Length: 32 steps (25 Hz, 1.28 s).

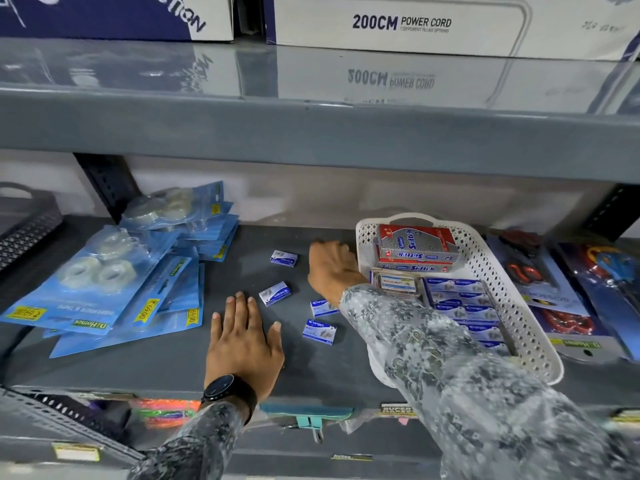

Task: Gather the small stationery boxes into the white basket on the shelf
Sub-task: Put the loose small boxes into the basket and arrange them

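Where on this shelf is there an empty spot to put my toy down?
Bare shelf runs along the back, between the tape packs and the white basket. More lies in front, near the left hand. The middle is dotted with four small boxes. The basket is crowded.

Tape packs (pixel 104 271) piled at shelf left. Scissors packs (pixel 568 292) at right. Power cord carton (pixel 433 26) on upper shelf.
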### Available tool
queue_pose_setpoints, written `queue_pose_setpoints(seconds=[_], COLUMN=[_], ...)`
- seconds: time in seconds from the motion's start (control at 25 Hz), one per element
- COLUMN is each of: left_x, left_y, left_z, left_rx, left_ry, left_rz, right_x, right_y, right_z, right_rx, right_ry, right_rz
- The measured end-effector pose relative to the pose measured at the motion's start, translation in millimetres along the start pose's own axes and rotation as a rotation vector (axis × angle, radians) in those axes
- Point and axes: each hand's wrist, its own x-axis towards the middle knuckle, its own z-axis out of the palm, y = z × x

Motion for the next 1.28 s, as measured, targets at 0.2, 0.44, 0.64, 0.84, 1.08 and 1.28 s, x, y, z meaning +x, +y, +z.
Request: queue_pose_setpoints(seconds=[0.2,0.44,0.64,0.84,1.08,1.28], left_x=[2.4,2.0,2.3,1.5,1.0,2.2], left_y=[-0.9,-1.3,0.9,2.3,1.8,-0.4], left_z=[0.4,1.5,0.4,-1.4,-0.4,1.0], left_rx=[0.020,0.035,0.062,0.046,0.016,0.025], left_ry=[-0.016,-0.011,-0.021,-0.029,-0.027,-0.018], left_rz=[-0.002,-0.009,-0.007,-0.005,-0.010,-0.008], right_x=[-60.6,-120.4,-126.0,-126.4,-87.1,-31.0], right_y=[29.9,101.4,108.5,105.3,34.6,-14.5], right_z=[-33.8,-45.0,-29.1,-35.1,-33.0,10.3], right_rx=[0.402,0.386,0.326,0.228,0.219,0.165], right_ry=[0.283,0.090,-0.026,0.017,0.136,-0.090], right_rz=[-0.002,0.265,0.265,0.242,-0.250,-0.495])
